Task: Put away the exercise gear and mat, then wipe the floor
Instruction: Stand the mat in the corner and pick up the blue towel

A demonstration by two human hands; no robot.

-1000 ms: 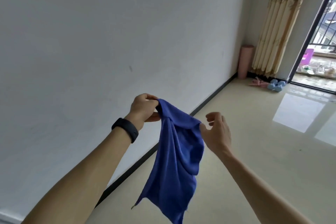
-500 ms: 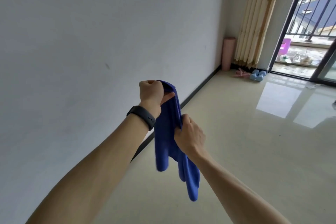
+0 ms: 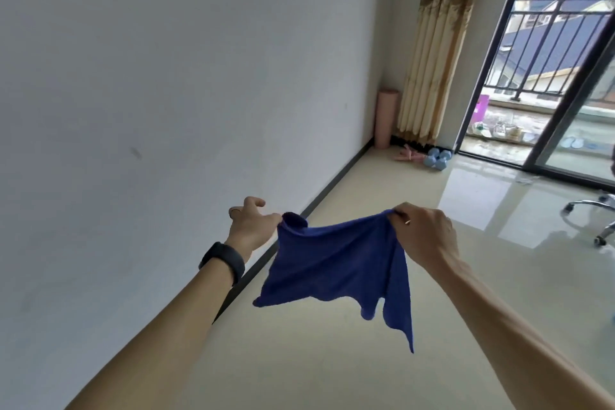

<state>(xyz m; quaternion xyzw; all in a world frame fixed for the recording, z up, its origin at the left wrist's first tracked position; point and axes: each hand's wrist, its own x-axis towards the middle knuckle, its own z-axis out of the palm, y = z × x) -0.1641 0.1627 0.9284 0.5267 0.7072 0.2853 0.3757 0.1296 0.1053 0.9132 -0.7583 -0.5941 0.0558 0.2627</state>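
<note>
I am holding the blue cloth spread out in the air above the floor, its top edge pulled taut between both hands and its lower corners hanging loose. Half a second ago it was bunched into a narrow rope between hands held close together; now the hands are standing well apart and the cloth is opening into a flat sheet. My left hand is pinching one top corner between thumb and forefinger, remaining fingers loosely curled; a black wristband is sitting on that wrist. My right hand is closed in a fist around the opposite corner.

Judgement: the cloth is being shaken out ready for wiping, so I am entering the final stage of the task. Next would be lowering it to the floor.

Supporting this, the pink rolled mat is standing upright in the far corner, against the wall beside the curtain. The light-blue dumbbells and a pink item, too small to identify, are lying on the floor just beside it. A chair base is showing at the right edge, near the balcony door.
</note>
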